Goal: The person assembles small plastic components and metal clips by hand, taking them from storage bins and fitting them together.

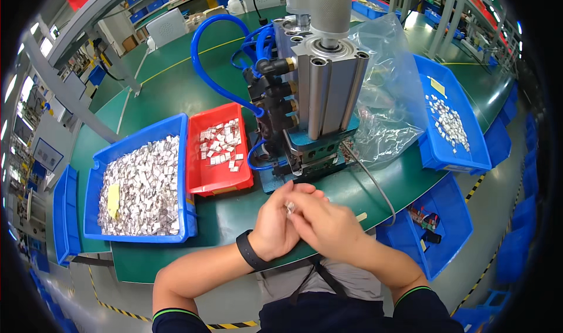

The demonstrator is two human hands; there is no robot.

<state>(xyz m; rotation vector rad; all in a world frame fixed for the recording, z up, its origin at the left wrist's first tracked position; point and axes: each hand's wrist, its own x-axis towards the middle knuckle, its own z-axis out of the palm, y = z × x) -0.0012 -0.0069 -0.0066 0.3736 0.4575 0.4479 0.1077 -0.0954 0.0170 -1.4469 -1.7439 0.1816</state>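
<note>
Close together in front of the press, my two hands meet over the near edge of the green table. My left hand [273,220], with a black band on its wrist, is cupped with its fingers curled; the right hand covers most of its palm. Thumb and fingertips of my right hand [331,224] pinch a small white part [290,207] over that palm. Whether more pieces lie in the left hand is hidden. Just beyond the fingers stands a pneumatic press [331,87] with a metal cylinder and blue air hoses [199,57].
Left of the press sit a red tray [220,187] with some small white parts and a blue bin [136,239] heaped with them. A clear plastic bag [384,92] and another blue bin [431,151] are on the right. Below hangs an open blue bin [454,227]. A thin metal tube [375,183] curves beside the press.
</note>
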